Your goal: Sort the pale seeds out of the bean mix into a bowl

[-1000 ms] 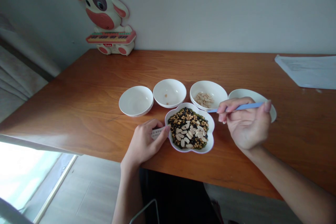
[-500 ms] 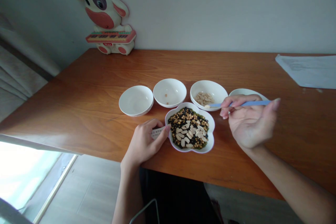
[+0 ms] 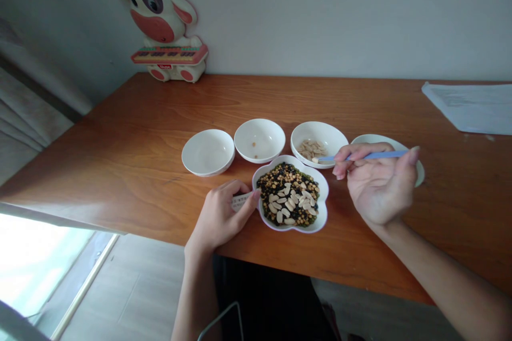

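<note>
My left hand (image 3: 224, 216) is closed around the label-bearing handle of a white flower-shaped bowl (image 3: 322, 224). Dark, green and yellow beans fill that bowl, with pale flat seeds (image 3: 291, 202) scattered on top. My right hand (image 3: 382, 186), palm turned up, grips a slim light-blue spoon (image 3: 384, 155) between thumb and fingers. A pale seed seems to sit at the spoon's tip, over the near rim of a round white bowl (image 3: 334, 136) that holds more pale seeds (image 3: 312, 149). A further white dish (image 3: 370, 138) is partly hidden behind my right hand.
Left of the seed bowl stand a white bowl (image 3: 260, 136) with a few small yellow bits and another white bowl (image 3: 208, 152). A cow-shaped toy keyboard (image 3: 170, 56) leans at the back left. Papers (image 3: 476, 109) lie at the back right of the wooden table (image 3: 120, 170).
My right hand has shifted slightly left with the spoon, uncovering more of the dish behind it. My left hand keeps its hold on the flower-shaped bowl.
</note>
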`<state>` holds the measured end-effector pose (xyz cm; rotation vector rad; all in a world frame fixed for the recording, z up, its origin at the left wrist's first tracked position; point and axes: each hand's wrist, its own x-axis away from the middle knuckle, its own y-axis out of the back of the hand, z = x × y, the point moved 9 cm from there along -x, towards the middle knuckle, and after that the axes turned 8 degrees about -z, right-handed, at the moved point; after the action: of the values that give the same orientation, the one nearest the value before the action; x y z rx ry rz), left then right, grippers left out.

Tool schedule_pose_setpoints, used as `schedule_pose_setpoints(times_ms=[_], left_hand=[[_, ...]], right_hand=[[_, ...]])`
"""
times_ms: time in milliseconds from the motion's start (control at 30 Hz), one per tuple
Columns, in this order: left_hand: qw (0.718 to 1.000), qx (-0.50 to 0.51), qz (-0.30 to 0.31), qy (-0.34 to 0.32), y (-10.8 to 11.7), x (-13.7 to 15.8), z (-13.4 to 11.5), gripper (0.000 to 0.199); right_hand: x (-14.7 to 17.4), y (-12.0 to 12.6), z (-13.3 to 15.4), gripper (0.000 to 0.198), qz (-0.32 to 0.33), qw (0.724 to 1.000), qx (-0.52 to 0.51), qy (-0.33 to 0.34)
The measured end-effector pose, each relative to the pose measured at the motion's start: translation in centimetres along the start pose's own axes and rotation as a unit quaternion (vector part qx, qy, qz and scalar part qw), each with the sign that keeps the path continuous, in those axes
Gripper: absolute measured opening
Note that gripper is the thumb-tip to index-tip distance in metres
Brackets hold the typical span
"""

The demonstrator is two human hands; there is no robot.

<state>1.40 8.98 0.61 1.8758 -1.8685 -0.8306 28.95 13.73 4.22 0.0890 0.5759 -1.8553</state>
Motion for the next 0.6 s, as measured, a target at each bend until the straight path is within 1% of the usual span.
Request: schedule_pose_setpoints(times_ms=[200, 367, 467, 600], left_hand=[[1.0, -0.002, -0.002, 0.001, 0.01, -0.1, -0.02, 0.037], [1.0, 0.001, -0.002, 0.0, -0.06, -0.22, -0.12, 0.036], [1.0, 0.002, -0.001, 0.001, -0.03, -0.19, -0.07, 0.037], [1.0, 0.0, -0.001, -0.001, 0.05, -0.1, -0.05, 0.038]], right_hand=[[-0.04, -0.12, -0.13, 0.059, 0.009, 1.0, -0.003, 0.0], [-0.03, -0.22, -0.67, 0.06, 0.016, 1.0, 0.0, -0.025], [-0.01, -0.32, -0.7, 0.059, 0.022, 0.999, 0.002, -0.025], [0.0, -0.26, -0.53, 0.06, 0.011, 1.0, 0.008, -0.022]])
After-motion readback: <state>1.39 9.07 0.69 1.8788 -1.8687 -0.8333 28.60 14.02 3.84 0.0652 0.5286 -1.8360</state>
